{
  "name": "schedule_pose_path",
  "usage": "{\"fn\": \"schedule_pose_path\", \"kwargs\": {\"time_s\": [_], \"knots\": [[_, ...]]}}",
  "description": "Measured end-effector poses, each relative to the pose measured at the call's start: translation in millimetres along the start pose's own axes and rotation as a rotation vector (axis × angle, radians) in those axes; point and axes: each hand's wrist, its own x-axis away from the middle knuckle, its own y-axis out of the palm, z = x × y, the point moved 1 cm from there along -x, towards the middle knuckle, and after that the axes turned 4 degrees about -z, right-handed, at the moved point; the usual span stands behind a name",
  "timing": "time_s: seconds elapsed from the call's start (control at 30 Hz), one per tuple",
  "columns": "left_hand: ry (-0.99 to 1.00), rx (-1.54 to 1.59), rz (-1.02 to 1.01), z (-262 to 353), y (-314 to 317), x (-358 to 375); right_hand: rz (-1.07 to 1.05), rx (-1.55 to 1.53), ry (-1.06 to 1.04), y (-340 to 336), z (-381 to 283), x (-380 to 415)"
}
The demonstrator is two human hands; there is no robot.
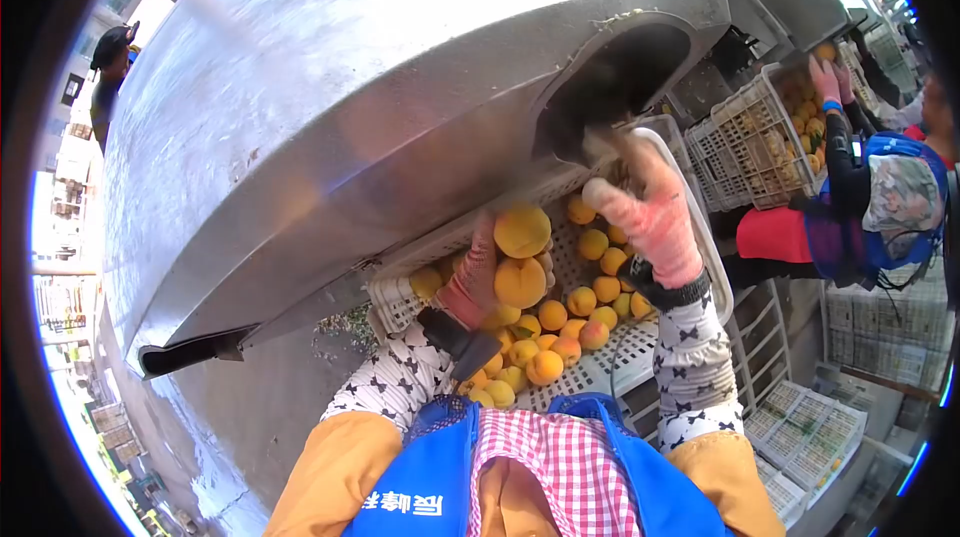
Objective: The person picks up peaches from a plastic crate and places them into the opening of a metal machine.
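Note:
My left hand [474, 282], in a pink glove, is closed around two yellow peaches [521, 282], one above the other, over the crate. My right hand [650, 212], gloved the same way, reaches up beside the dark oval opening [620, 77] of the metal machine. Its thumb stands apart from the stretched fingers, whose tips blur with motion, and no fruit shows in it. Beneath both hands is a white perforated plastic crate [722, 272] with many loose peaches [545, 367] at its bottom, some blushed red.
The big metal housing [400, 67] rises in front of me. To the right, a co-worker's gloved hands [830, 80] are at another fruit crate [735, 122]. Stacked crates [805, 437] and a metal rack [765, 337] stand at lower right. Another person [110, 77] is at far left.

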Motion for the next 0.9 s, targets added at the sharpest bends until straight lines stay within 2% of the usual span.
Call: {"fn": "schedule_pose_path", "kwargs": {"time_s": [0.03,0.07,0.1,0.17,0.2,0.23,0.27,0.3,0.33,0.4,0.43,0.5,0.53,0.57,0.67,0.7,0.77,0.8,0.83,0.9], "knots": [[0.067,-0.091,0.092,4,10,-2,-0.145,-0.059,0.151,2,0,12],[0.131,-0.181,0.182,8,18,-4,-0.161,-0.093,0.175,9,5,23],[0.132,-0.181,0.179,12,23,-5,-0.176,-0.128,0.2,17,15,32],[0.015,0.002,-0.109,15,32,-4,-0.179,-0.346,0.194,31,28,40],[0.009,-0.001,-0.109,13,34,-7,-0.18,-0.588,0.255,41,19,44],[0.05,-0.027,0.012,9,35,-10,-0.118,-0.584,0.279,50,17,44],[0.089,-0.054,0.133,7,36,-12,-0.121,-0.281,0.208,45,17,43],[0.082,-0.058,0.132,8,43,-12,-0.121,0.025,0.135,36,17,41],[0.075,-0.125,0.135,12,56,-11,-0.114,0.025,0.131,31,16,39],[0.065,-0.195,0.141,18,73,-11,-0.047,0.453,-0.14,24,6,39],[0.107,-0.227,0.087,21,78,-13,-0.042,0.454,-0.141,23,1,40],[0.157,-0.262,0.019,30,90,-20,0.028,0.159,0.077,21,-7,44],[0.145,-0.287,-0.003,31,95,-23,0.13,0.17,0.081,27,-5,45],[0.132,-0.31,-0.026,32,97,-26,0.131,0.176,0.082,24,-6,44],[0.119,-0.471,-0.042,46,93,-32,0.206,0.386,-0.16,16,-7,26],[0.121,-0.469,-0.041,52,93,-33,0.204,0.387,-0.16,13,-12,22],[-0.03,-0.509,0.071,62,92,-38,0.106,0.382,-0.123,4,-28,12],[0.036,-0.588,0.037,59,68,-46,0.089,0.426,-0.159,0,-25,6],[0.042,-0.585,0.037,59,73,-46,0.084,0.429,-0.161,2,-20,-2],[0.134,-0.545,0.1,56,82,-45,0.288,0.503,-0.163,7,-4,-19]]}}
